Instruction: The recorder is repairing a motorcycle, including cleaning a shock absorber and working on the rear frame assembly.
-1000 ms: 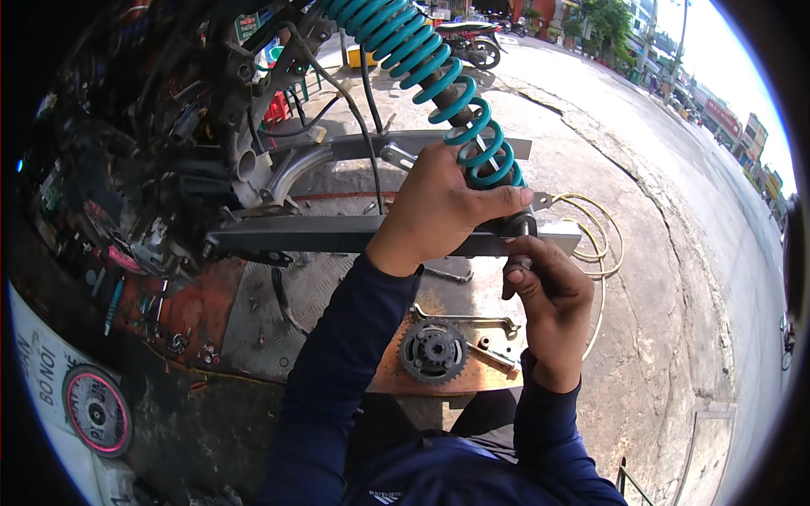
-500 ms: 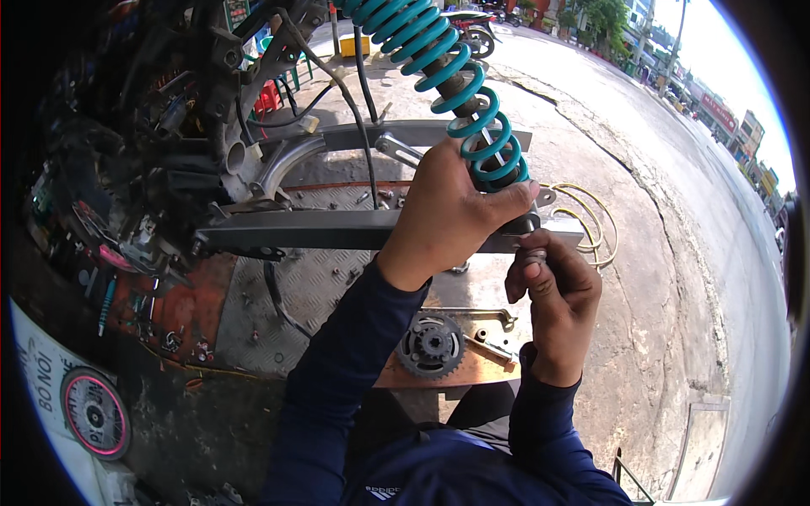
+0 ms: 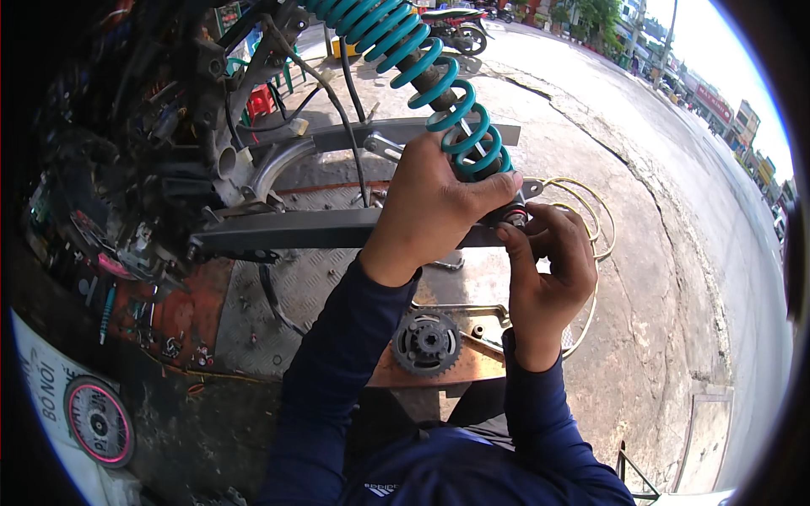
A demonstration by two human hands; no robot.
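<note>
A teal coil-spring shock absorber slants down from the top centre to the end of a grey swingarm. My left hand is wrapped around the shock's lower end where it meets the swingarm. My right hand pinches a small bolt or fastener at the shock's lower mount, with fingertips touching it. Both forearms wear dark blue sleeves. The mount itself is mostly hidden by my fingers.
A toothed sprocket and a wrench lie on a wooden board below my hands. Looped yellow wire lies on the concrete. A stripped motorcycle frame and engine parts crowd the left. A parked motorbike stands far back.
Both hands and the shock's lower end have risen slightly in the view. My right hand has moved from under the swingarm end up to the mount fastener.
</note>
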